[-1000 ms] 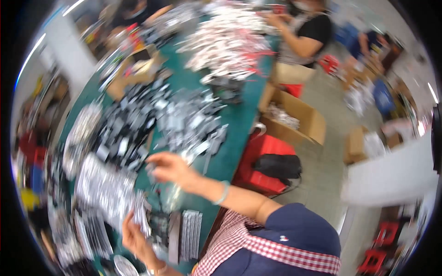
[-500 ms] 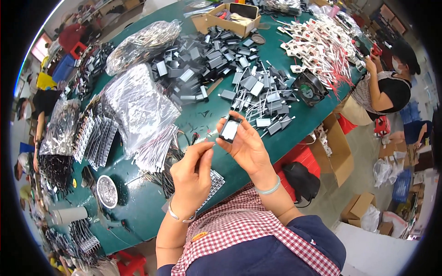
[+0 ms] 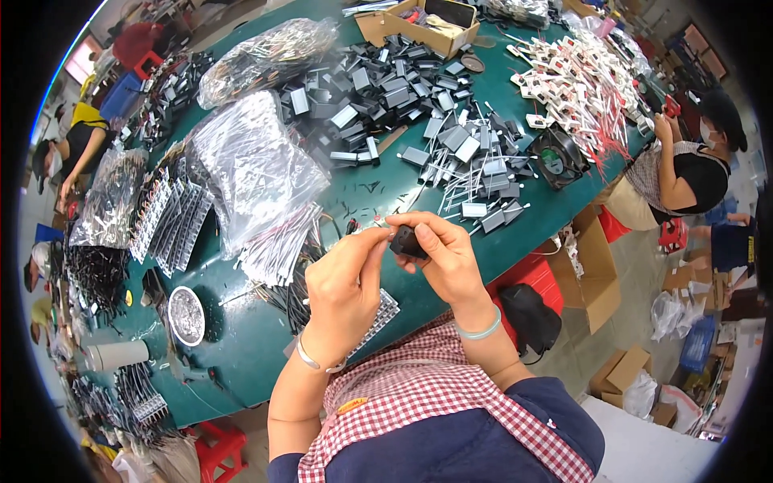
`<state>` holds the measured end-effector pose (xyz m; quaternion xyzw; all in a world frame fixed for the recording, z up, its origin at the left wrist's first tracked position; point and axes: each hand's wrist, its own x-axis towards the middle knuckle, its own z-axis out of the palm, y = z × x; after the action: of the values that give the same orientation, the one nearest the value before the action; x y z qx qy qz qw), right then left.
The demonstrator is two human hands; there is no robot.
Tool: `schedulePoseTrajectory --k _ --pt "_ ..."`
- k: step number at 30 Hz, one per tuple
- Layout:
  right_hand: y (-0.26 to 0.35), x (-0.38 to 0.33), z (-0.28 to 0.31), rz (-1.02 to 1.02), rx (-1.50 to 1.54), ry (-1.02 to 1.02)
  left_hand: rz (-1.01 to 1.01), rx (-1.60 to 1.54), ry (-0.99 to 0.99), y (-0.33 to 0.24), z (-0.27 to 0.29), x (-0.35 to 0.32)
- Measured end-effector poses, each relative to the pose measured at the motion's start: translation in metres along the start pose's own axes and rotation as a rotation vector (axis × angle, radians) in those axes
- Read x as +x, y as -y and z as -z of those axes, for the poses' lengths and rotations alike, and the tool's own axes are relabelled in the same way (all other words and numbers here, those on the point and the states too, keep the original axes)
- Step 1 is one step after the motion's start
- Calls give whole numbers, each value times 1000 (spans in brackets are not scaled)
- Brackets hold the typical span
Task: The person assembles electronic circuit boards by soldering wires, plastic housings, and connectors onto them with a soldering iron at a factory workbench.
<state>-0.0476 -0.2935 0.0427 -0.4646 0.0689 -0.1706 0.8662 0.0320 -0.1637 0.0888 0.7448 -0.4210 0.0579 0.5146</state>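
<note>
1. A busy workroom: the green bench (image 3: 250, 350) carries heaps of dark cases (image 3: 394, 76), cased pieces with white leads (image 3: 483, 165) and a clear bag (image 3: 250, 161); a co-worker (image 3: 688, 173) sits at its far right side.
2. The black case (image 3: 408, 244) is in the air above the bench's near edge, in front of the person's chest.
3. The right hand (image 3: 447, 262) pinches it between thumb and fingers. Half a second ago its pale, framed face showed; now it has been turned so a dark side shows.
4. The left hand (image 3: 342, 282) has come in closer. Its thumb and forefinger are pressed together at the case's left end; whether they grip something small, I cannot tell.
5. A second ago the hands were well apart over the bench; now they meet at this one piece. I judge that the work has passed from reaching to close handling.
</note>
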Motion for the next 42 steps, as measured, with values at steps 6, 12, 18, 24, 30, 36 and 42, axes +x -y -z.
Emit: schedulePoseTrajectory --k 6,12,18,24,30,36,42 --pt "-3 -3 3 0 -65 11 -29 23 50 6 -4 -7" --pt "4 -2 -6 115 -413 -75 -25 65 84 7 -1 -8" --pt "14 -3 1 135 -489 -43 -26 53 136 3 -5 -1" --pt "-1 5 2 482 -860 26 22 117 174 6 -2 -9" --pt "55 -19 33 451 -452 -418 79 -4 224 3 -20 -9" --pt "187 -113 90 1388 -359 -1023 -28 57 216 -4 -2 -16" --pt "216 -148 76 1591 -776 -1383 76 26 204 -13 -5 -27"
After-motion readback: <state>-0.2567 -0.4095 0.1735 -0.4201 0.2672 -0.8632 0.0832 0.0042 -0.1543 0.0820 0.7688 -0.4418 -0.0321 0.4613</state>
